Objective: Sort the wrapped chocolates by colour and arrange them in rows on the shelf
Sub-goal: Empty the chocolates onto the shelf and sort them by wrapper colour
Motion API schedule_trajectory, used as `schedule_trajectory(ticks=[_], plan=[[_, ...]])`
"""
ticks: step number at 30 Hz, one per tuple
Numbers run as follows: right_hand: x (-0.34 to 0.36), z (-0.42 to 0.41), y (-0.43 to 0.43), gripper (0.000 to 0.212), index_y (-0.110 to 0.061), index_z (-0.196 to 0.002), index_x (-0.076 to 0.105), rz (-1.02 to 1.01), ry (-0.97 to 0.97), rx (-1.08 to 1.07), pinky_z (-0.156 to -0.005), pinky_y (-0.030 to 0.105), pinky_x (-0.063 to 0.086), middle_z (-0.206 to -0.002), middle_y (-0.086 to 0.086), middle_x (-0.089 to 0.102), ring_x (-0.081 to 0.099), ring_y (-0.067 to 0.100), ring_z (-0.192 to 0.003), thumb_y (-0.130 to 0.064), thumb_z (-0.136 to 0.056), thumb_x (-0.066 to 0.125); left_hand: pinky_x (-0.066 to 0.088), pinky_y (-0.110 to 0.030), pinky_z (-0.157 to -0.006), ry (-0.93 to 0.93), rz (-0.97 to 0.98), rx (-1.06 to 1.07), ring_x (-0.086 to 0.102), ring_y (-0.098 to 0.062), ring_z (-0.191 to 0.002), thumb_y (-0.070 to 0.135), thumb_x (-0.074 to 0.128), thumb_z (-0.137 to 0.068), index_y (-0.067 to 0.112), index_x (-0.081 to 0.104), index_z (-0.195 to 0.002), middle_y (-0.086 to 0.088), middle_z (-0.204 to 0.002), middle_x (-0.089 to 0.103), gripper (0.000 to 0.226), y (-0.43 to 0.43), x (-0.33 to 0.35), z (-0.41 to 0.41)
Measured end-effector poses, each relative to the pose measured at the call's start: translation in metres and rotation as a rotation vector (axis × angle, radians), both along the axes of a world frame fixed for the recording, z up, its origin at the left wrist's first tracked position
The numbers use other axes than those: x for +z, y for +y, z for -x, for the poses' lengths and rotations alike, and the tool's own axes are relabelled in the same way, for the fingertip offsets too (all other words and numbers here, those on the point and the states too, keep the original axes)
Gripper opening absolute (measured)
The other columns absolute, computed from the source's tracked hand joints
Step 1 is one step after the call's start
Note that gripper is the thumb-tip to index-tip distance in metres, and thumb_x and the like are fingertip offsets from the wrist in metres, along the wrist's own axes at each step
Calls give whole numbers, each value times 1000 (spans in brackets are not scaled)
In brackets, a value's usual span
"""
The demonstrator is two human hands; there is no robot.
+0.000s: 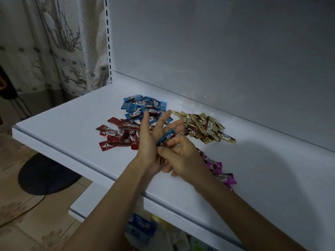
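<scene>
over the shelf (63, 120), the left hand (150, 142) keeps its fingers straight and spread, a blue chocolate (164, 137) lying across them; the right hand (181, 156) pinches its near end. on the shelf lie a blue pile (143, 107), a red pile (117, 134), a gold pile (203, 127) and a purple pile (217, 169).

My left hand (149, 142) and right hand (182, 157), both bare, with long, slender fingers; behind them my forearms (112, 196) are uncovered all the way to the edge of view.
</scene>
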State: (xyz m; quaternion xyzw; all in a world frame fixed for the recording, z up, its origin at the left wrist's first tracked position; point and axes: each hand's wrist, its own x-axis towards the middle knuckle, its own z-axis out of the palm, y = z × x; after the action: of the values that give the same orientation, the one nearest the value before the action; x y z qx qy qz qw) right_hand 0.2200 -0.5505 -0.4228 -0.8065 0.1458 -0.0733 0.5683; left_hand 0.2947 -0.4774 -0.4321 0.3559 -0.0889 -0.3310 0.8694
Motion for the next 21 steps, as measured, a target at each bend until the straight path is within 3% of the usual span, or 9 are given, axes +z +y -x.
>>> schedule_trajectory(ticks=[4,8,12,15,17,21], plan=[[2,1,-2,31,-5,-92,52,-59,-9,-14,-43,23,48,-56,7,63,60,18,-48,-34,-91,61,47,-32,-95,-138,-127,12,59,-19,-119,72,18,-86,26,57,-130,-5,-113,71,74,-5,-2,4],[4,1,-3,34,-7,-91,54,-86,49,-12,-45,25,51,-56,5,65,62,19,-49,-40,-90,61,52,-32,-90,-198,-115,-1,62,-24,-115,77,20,-75,25,58,-130,-10,-118,68,85,-5,-3,4],[10,-5,-10,24,-5,-76,58,-41,83,37,-50,35,57,-62,15,66,66,27,-54,-23,-92,60,51,-35,-93,-142,-28,-35,59,-25,-119,79,26,-70,23,56,-132,-13,-124,64,89,-4,-3,2],[16,-5,-14,21,-4,-71,55,-20,28,32,-53,36,55,-67,23,64,63,28,-55,-10,-91,56,53,-34,-85,-107,-8,-44,61,-22,-118,71,37,-75,20,57,-129,-9,-123,66,77,-4,-4,0],[17,-5,-18,15,2,-78,55,-38,-16,6,-50,32,53,-69,25,61,61,26,-53,-5,-91,55,54,-34,-77,-98,-44,-58,63,-22,-114,59,47,-79,17,57,-127,-6,-122,67,64,-4,-3,0],[16,-2,-25,3,-4,-90,56,-63,-48,-57,-51,31,56,-70,9,66,66,17,-55,-7,-92,56,38,-32,-58,-110,-92,-111,54,-27,-80,39,60,-87,6,54,-114,-14,-104,62,43,-5,-2,2]])
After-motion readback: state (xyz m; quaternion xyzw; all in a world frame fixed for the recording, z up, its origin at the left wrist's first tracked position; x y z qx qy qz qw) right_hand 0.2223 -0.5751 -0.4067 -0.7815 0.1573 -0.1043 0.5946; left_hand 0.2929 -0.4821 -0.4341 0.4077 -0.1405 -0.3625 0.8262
